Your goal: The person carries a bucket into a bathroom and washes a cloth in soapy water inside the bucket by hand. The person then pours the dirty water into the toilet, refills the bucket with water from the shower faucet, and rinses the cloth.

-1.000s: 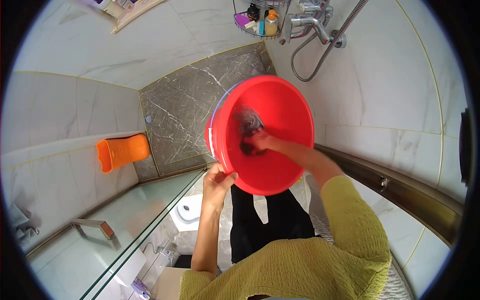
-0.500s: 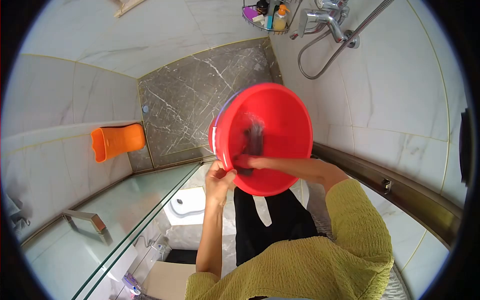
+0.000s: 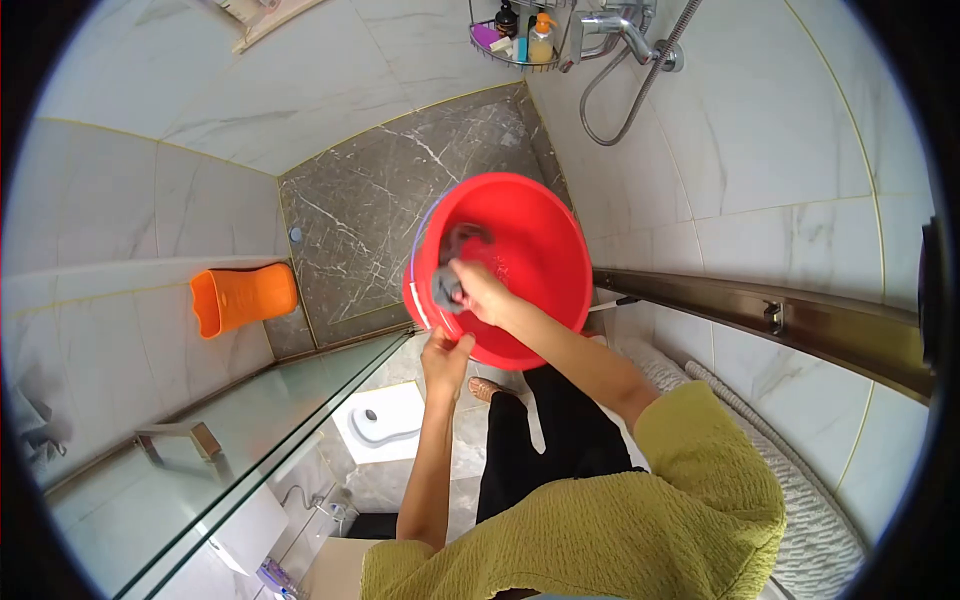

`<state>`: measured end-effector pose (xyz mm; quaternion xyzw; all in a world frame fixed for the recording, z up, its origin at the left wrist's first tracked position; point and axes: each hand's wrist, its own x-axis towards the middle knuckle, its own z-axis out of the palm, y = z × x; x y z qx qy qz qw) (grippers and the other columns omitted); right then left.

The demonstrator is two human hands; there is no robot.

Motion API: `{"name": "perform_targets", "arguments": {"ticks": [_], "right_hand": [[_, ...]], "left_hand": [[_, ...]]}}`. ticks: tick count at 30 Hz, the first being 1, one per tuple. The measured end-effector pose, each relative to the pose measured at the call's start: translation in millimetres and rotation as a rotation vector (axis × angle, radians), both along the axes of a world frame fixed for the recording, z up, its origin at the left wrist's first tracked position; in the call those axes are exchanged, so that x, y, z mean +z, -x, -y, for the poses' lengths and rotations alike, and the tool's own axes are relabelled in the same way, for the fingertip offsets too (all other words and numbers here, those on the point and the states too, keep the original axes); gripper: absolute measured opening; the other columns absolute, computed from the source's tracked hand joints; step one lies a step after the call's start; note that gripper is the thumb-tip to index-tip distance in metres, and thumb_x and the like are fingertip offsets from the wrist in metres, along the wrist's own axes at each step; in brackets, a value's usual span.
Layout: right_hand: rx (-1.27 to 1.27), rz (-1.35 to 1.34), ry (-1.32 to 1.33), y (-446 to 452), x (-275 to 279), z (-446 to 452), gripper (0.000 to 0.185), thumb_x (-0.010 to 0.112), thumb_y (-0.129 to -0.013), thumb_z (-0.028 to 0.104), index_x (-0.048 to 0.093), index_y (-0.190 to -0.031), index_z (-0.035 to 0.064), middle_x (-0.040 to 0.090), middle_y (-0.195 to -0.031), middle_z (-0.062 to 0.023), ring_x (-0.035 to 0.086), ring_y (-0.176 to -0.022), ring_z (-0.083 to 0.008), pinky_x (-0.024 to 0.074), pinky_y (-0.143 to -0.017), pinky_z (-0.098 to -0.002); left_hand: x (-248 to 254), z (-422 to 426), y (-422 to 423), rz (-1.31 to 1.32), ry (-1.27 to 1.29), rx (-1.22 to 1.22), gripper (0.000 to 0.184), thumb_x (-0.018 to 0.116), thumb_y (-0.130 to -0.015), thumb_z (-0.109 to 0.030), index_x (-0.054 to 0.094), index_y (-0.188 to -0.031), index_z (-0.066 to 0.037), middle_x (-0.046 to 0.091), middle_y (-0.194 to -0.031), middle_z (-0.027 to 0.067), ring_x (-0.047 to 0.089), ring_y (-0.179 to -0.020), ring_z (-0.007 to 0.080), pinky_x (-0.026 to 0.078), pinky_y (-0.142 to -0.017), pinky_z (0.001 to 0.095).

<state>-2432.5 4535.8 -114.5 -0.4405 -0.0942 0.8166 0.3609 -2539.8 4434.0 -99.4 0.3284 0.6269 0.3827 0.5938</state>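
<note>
A large red bucket point(image 3: 548, 255) with a pale handle is tilted so that its mouth faces me. My left hand point(image 3: 443, 362) is closed on the near-left part of its rim, thumb toward the inside. Inside the mouth, my right hand point(image 3: 482, 293) grips a bunched grey cloth point(image 3: 446, 289) and presses it near the left inner wall. A dark grey patch shows just beyond the cloth; I cannot tell if it is part of the cloth or the wet surface. Small droplets dot the bucket's inside.
An orange container point(image 3: 245, 298) hangs on the left wall. A glass door point(image 3: 270, 440) stands at lower left, with a squat toilet point(image 3: 380, 422) beside it. A wire shelf point(image 3: 515, 50) of bottles and a shower tap point(image 3: 615, 30) are at the top. A metal rail point(image 3: 740, 308) runs right.
My right hand has come up from low in the bucket to nearer its left rim, with the grey cloth now clearly in it. The bucket has shifted slightly left in view.
</note>
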Motion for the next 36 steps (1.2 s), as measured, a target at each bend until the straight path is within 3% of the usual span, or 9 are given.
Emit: {"name": "perform_targets", "arguments": {"ticks": [5, 9, 15, 21, 24, 28, 30, 32, 36], "right_hand": [[0.956, 0.414, -0.374, -21.5, 0.2, 45.7, 0.018, 0.041, -0.077, 0.014, 0.054, -0.071, 0.0019, 0.048, -0.053, -0.0041, 0.043, -0.04, -0.0119, 0.0316, -0.037, -0.0294], [1.909, 1.025, -0.927, -70.3, 20.9, 61.8, 0.023, 0.051, -0.078, 0.023, 0.065, -0.088, 0.0072, 0.064, -0.089, -0.0129, 0.062, -0.081, -0.0255, 0.0467, -0.057, -0.0418], [1.478, 2.017, -1.837, -120.9, 16.4, -23.6, 0.015, 0.054, -0.071, 0.02, 0.068, -0.075, 0.015, 0.052, -0.101, -0.0021, 0.043, -0.099, -0.0205, 0.0341, -0.082, -0.0344], [0.774, 1.185, -2.607, -2.7, 48.8, -96.2, 0.012, 0.054, -0.067, 0.015, 0.063, -0.061, 0.0106, 0.057, -0.086, -0.0023, 0.052, -0.085, -0.0187, 0.0399, -0.077, -0.0321], [1.346, 1.346, -3.355, 37.2, 74.3, -69.1, 0.014, 0.051, -0.068, 0.016, 0.059, -0.065, 0.0042, 0.057, -0.071, -0.0062, 0.055, -0.077, -0.0241, 0.0444, -0.07, -0.0329], [0.819, 1.382, -2.753, 8.2, -31.3, -126.9, 0.023, 0.05, -0.072, 0.019, 0.065, -0.083, 0.0063, 0.053, -0.105, -0.007, 0.047, -0.101, -0.0201, 0.0357, -0.089, -0.0322], [1.397, 1.731, -2.197, -7.1, -31.9, -109.6, 0.031, 0.048, -0.076, 0.017, 0.061, -0.101, 0.003, 0.05, -0.114, -0.0093, 0.045, -0.103, -0.0223, 0.036, -0.085, -0.0334], [1.065, 1.955, -2.102, -33.8, -95.4, -81.5, 0.03, 0.045, -0.079, 0.017, 0.052, -0.102, 0.0, 0.053, -0.102, -0.0126, 0.049, -0.091, -0.0228, 0.0386, -0.075, -0.036], [1.381, 1.675, -1.196, -17.9, -192.4, 25.8, 0.032, 0.049, -0.077, 0.015, 0.054, -0.107, 0.0028, 0.057, -0.085, -0.0103, 0.054, -0.074, -0.0239, 0.0415, -0.059, -0.0394]], "left_hand": [[38.4, -10.7, 23.4, 0.083, 0.021, 0.097, 0.009, 0.057, -0.074, -0.001, 0.058, -0.078, -0.009, 0.061, -0.075, -0.001, 0.053, -0.062, 0.0051, 0.043, -0.054, 0.0194], [69.6, -4.0, 51.6, 0.102, 0.085, 0.08, 0.006, 0.058, -0.075, -0.002, 0.058, -0.077, -0.007, 0.061, -0.074, 0.0, 0.055, -0.063, 0.0055, 0.044, -0.055, 0.0193], [71.4, 27.5, 72.2, 0.115, 0.106, -0.014, 0.019, 0.056, -0.071, 0.004, 0.064, -0.086, -0.006, 0.063, -0.079, 0.0, 0.056, -0.066, 0.0059, 0.043, -0.057, 0.0193], [90.9, 21.9, 54.7, 0.08, -0.021, -0.024, 0.023, 0.057, -0.07, 0.007, 0.062, -0.09, -0.001, 0.064, -0.085, 0.0023, 0.057, -0.076, 0.0083, 0.045, -0.071, 0.0231], [115.4, 17.8, 55.3, 0.095, -0.04, -0.062, 0.024, 0.056, -0.07, 0.007, 0.061, -0.093, -0.001, 0.064, -0.086, 0.0026, 0.058, -0.077, 0.0086, 0.045, -0.072, 0.0229], [134.1, 22.6, 69.9, 0.092, -0.076, -0.009, 0.026, 0.053, -0.071, 0.007, 0.059, -0.096, -0.001, 0.063, -0.088, 0.0027, 0.057, -0.075, 0.0084, 0.045, -0.071, 0.0232], [132.7, 23.4, 75.7, 0.104, -0.093, 0.046, 0.026, 0.052, -0.072, 0.006, 0.058, -0.096, -0.001, 0.062, -0.088, 0.0025, 0.057, -0.073, 0.0082, 0.046, -0.069, 0.0233], [129.1, 16.5, 79.5, 0.141, -0.097, 0.108, 0.025, 0.052, -0.073, 0.005, 0.058, -0.097, -0.001, 0.062, -0.087, 0.0022, 0.057, -0.073, 0.0081, 0.047, -0.068, 0.0232], [120.1, 3.2, 71.4, 0.163, -0.046, 0.133, 0.026, 0.052, -0.073, 0.003, 0.059, -0.097, -0.005, 0.062, -0.084, 0.0012, 0.058, -0.072, 0.0079, 0.049, -0.064, 0.0217]]}}
